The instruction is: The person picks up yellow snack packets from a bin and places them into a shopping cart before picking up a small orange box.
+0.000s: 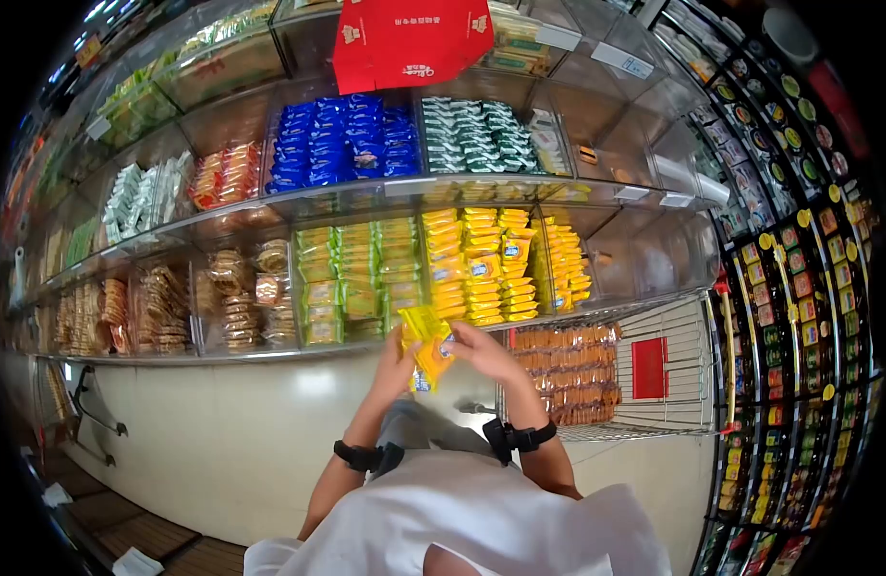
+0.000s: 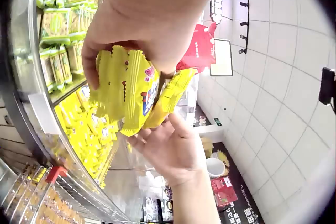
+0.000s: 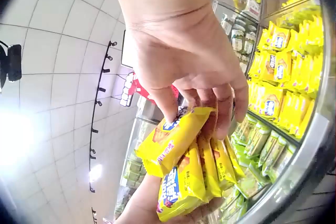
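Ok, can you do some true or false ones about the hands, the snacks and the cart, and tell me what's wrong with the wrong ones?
1. The left hand and the right hand both hold yellow packets. True.
2. The cart is empty. False: rows of brown packets are inside it.
3. The blue packets sit higher up than the light green packets. True.
4. The cart is over on the left hand's side. False: it is on the right hand's side.
5. The shirt is white. True.
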Action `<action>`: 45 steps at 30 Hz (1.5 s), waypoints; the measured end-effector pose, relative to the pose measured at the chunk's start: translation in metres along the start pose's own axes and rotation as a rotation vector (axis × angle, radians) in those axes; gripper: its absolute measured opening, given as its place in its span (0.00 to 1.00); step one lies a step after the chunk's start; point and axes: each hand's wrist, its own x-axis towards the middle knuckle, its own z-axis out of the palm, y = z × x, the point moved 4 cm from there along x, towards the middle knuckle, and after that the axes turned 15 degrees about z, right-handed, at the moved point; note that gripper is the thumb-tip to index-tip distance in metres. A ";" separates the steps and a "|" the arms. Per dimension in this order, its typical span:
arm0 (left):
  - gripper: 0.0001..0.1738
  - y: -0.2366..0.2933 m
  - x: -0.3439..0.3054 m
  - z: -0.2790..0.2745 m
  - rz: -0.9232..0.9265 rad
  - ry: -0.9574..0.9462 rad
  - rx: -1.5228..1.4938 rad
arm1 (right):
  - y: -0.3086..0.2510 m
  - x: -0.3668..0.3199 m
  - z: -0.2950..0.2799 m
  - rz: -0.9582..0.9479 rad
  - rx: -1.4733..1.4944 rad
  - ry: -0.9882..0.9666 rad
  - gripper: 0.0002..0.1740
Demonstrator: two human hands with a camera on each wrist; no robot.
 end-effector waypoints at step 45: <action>0.32 0.044 0.162 0.059 0.385 -0.202 0.512 | -0.128 0.032 -0.122 -0.509 -0.494 0.264 0.18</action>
